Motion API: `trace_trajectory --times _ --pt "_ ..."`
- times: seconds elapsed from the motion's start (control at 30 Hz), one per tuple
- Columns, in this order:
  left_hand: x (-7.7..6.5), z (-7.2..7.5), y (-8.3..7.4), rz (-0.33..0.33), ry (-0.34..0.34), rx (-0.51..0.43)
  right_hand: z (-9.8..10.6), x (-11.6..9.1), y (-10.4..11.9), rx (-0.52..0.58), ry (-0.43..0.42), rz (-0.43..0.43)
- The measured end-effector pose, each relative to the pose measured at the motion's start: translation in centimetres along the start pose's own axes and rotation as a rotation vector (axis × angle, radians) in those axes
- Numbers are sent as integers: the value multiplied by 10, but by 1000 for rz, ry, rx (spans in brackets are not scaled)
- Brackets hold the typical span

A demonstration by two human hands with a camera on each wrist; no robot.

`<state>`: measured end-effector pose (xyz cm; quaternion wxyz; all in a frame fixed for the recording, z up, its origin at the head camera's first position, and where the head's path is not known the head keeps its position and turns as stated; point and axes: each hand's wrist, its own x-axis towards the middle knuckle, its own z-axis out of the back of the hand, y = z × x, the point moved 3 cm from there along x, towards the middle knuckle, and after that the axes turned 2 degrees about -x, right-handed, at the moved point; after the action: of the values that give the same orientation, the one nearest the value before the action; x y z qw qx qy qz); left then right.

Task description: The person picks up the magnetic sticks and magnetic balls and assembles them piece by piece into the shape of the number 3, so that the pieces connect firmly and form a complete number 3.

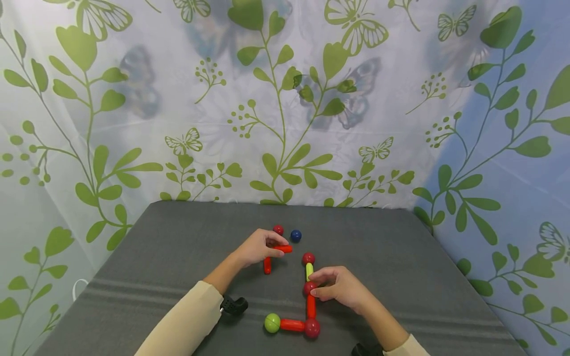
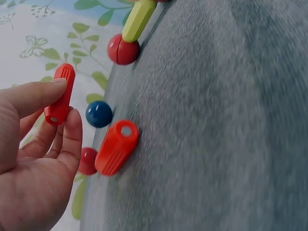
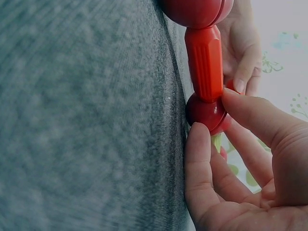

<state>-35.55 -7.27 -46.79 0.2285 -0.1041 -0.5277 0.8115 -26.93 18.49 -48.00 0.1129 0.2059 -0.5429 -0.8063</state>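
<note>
My left hand (image 1: 260,246) pinches a red rod (image 2: 61,94) between thumb and fingers, raised above the grey table. With thumb and fingertips, my right hand (image 1: 340,287) grips a red ball (image 3: 204,113) midway along a joined toy chain. From that ball a yellow-green rod (image 1: 309,271) runs away to another red ball (image 1: 308,258). Toward me, a red rod (image 1: 311,306) leads to a red corner ball (image 1: 312,328). There the chain turns left through one more red rod (image 1: 292,325), ending in a light green ball (image 1: 272,323).
A loose red rod (image 2: 117,148) lies on the table (image 1: 378,237) below my left hand. Just beyond that hand sit a blue ball (image 1: 296,236) and a loose red ball (image 1: 278,230). A leaf-patterned curtain (image 1: 285,123) hangs behind the table's far edge.
</note>
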Motion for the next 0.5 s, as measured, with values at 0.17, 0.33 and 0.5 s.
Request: trace_trajectory --times 0.17,0.33,0.5 --pt "4 -9 -3 48 22 5 0 1 0 4 -1 1" --pt "9 -14 -5 100 29 22 0 0 0 7 -2 -3" --pt "14 -20 -5 119 36 39 0 0 0 2 -1 -3"
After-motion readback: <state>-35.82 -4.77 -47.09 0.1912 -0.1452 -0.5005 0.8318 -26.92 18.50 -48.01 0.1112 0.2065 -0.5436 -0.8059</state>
